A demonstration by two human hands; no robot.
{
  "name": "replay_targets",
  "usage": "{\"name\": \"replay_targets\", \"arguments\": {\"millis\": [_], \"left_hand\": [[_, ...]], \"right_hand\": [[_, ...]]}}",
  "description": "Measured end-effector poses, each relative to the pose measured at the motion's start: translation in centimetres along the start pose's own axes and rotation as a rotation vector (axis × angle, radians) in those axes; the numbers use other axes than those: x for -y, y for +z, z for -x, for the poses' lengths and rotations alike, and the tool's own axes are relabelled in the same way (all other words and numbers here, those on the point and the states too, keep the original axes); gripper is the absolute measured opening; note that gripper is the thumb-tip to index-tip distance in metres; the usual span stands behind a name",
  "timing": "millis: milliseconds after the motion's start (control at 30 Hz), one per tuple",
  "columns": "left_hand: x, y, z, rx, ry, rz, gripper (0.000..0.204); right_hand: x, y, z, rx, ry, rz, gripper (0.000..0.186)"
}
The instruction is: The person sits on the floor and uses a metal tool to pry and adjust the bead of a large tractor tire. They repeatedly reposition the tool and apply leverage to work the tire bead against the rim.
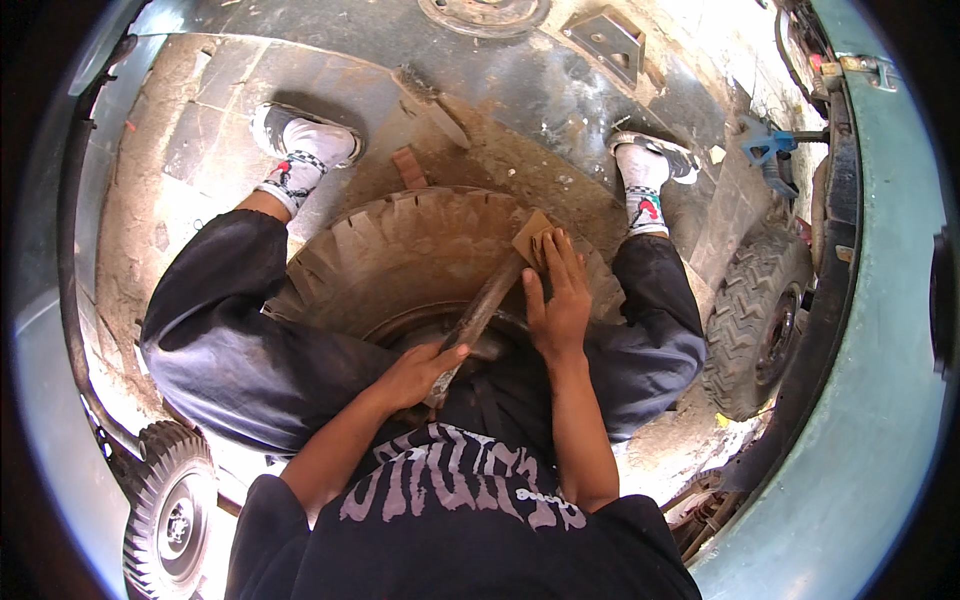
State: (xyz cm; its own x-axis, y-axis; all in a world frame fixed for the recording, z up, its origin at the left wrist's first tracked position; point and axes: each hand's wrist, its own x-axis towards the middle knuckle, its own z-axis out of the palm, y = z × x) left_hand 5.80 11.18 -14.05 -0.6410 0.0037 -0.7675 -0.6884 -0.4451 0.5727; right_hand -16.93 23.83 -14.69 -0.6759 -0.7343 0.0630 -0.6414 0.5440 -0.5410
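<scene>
My left hand [418, 375] is closed round the near end of a long, narrow, worn bar [488, 302], its thumb along the top. The bar slants away from me to the right across a big dusty tyre [400, 240], which lies between my legs. At the bar's far end my right hand [560, 305] grips a brown square that looks like folded sandpaper [530, 232]. The fingers lie over the square and press it at the bar's tip; its underside is hidden. Part of the tyre's rim shows beneath the bar.
A broad-bladed tool [435, 105] and a reddish-brown block [408, 168] lie past the tyre. Farther off are a round metal wheel part [485, 12] and a metal bracket [608, 45]. Treaded wheels stand at right [758, 320] and lower left [172, 515], near blue-green panels [900, 300].
</scene>
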Motion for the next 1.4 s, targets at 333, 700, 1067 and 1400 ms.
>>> {"name": "replay_targets", "arguments": {"millis": [333, 700, 1067, 1400], "left_hand": [[-0.1, 0.2, -0.2, 0.008, -0.008, -0.068, 0.075], [2.8, 0.0, -1.6, -0.006, -0.062, -0.163, 0.088], [0.8, 0.5, -0.3, 0.075, 0.036, 0.046, 0.069], [-2.0, 0.7, 0.3, 0.019, -0.085, -0.006, 0.075]], "right_hand": [[0.8, -1.1, -1.1, 0.204, -0.014, 0.098, 0.108], [2.8, -0.7, -1.3, 0.225, 0.001, 0.097, 0.113], [3.7, -1.5, 2.1, 0.283, 0.031, 0.107, 0.113], [3.4, -1.1, 0.1, 0.242, 0.033, 0.06, 0.11]]}}
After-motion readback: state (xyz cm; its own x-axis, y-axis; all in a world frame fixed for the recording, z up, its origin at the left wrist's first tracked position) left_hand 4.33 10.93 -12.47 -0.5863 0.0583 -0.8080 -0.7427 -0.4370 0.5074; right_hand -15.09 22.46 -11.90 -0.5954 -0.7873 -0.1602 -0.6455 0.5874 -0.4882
